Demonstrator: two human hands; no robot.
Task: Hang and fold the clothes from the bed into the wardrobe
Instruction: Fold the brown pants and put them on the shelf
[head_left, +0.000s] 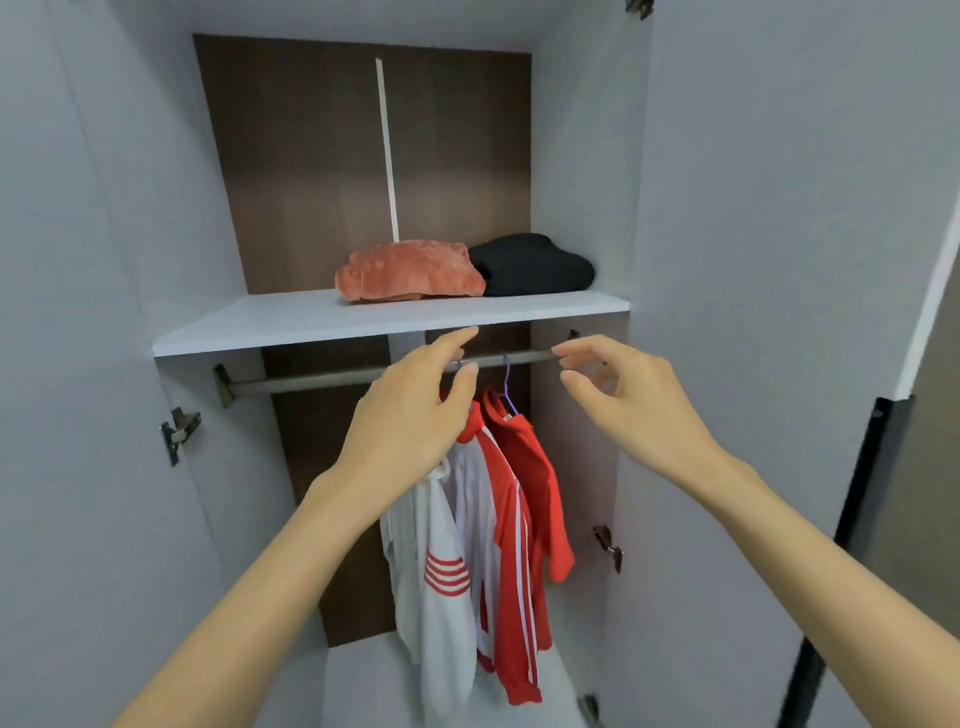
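Above, plush coral bundle (410, 270) tops smooth shelf (249, 328).

Matt white laminate shelf (260, 325), dull metal rail (311, 382), wood-grain back panel (311, 156), plush orange cloth (410, 273)

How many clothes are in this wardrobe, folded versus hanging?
Folded on the shelf: 2 (orange bundle, black bundle)
Hanging on the rail: 2 (white-and-red jacket, red top)
Total: 4

White shelf (291, 322), orange bundle (410, 273), black bundle (535, 265)
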